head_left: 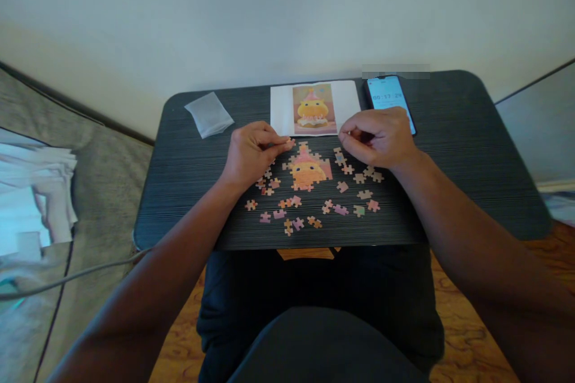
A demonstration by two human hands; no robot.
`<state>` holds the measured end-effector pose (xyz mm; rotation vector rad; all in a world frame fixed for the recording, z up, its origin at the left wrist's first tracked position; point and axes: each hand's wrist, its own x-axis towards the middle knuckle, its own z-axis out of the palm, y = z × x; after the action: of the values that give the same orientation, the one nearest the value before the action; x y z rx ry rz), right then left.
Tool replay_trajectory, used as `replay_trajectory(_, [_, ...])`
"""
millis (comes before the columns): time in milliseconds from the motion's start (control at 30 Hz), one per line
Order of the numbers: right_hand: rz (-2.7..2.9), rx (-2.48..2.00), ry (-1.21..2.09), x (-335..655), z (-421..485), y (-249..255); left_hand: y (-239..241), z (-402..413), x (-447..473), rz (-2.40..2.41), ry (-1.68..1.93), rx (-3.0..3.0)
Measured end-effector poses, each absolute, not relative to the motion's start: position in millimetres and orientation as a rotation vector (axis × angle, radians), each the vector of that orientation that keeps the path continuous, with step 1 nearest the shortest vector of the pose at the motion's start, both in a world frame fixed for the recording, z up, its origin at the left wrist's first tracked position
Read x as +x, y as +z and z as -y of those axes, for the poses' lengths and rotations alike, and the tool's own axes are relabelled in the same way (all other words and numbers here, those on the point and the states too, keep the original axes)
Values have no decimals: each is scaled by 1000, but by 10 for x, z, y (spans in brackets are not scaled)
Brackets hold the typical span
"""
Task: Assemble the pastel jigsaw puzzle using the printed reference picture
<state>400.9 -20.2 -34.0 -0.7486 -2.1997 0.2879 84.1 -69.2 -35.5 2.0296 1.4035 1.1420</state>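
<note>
Between my hands lies a partly joined jigsaw puzzle (308,169), showing a yellow face under a pink hat. My left hand (254,152) pinches a pinkish puzzle piece (290,143) just above the joined part's upper left edge. To the right, my right hand (380,137) is closed, thumb against forefinger, beside the picture sheet; whatever its fingertips hold, if anything, is too small to make out. Several loose puzzle pieces (341,210) lie scattered below and on both sides of the joined part. The printed picture sheet (282,111) rests behind the puzzle, showing the same yellow figure.
A phone (389,93) with a running timer lies at the back right, partly behind my right hand. At the back left is a clear plastic bag (209,115). The dark table (179,191) stands against a pale wall. Papers (36,191) and a cable (72,278) are at the left.
</note>
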Motion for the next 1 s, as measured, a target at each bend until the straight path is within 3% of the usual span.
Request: replay_trajectory(1000, [2181,-721,320,4020,183,-353,-440,568,906,-1395,1071,2074])
